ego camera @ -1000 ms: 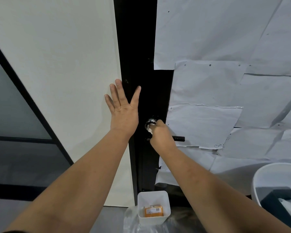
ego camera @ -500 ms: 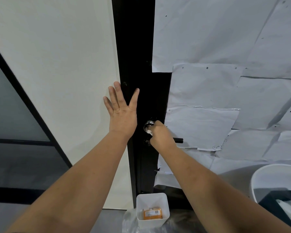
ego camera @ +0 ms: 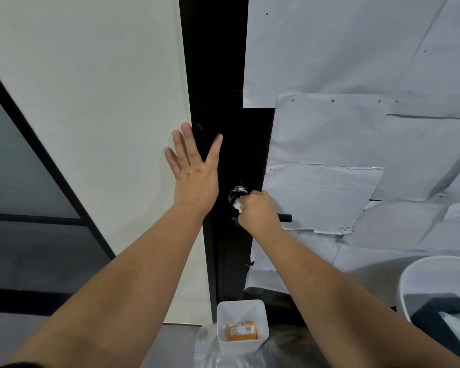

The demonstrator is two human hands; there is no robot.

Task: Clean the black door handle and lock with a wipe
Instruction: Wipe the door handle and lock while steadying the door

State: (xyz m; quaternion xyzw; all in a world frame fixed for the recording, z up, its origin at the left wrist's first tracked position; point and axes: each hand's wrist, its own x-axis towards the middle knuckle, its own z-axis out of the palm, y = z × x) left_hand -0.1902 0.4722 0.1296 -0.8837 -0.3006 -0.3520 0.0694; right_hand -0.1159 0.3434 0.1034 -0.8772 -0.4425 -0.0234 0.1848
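The right hand [ego camera: 259, 212] has barely shifted in the last second; its fingers stay curled around the white wipe [ego camera: 237, 204], rubbing the lock [ego camera: 238, 191] just above the handle [ego camera: 284, 217]. Left hand [ego camera: 194, 171] stays flat, fingers spread, bracing. The cleaning is probably only midway.

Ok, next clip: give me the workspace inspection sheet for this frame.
Surface: black door, upright, beside a white wall.
Job's things: white wipe held against the shiny lock; black handle mostly hidden, its tip juts right.
Clutter: white bin holding an orange packet; white tub, lower right.
Grippers: left hand flat on the door edge and wall, fingers spread; right hand grips the wipe.
Cables: nothing seen.
Surroundings: paper sheets covering the door; dark glass panel at left.
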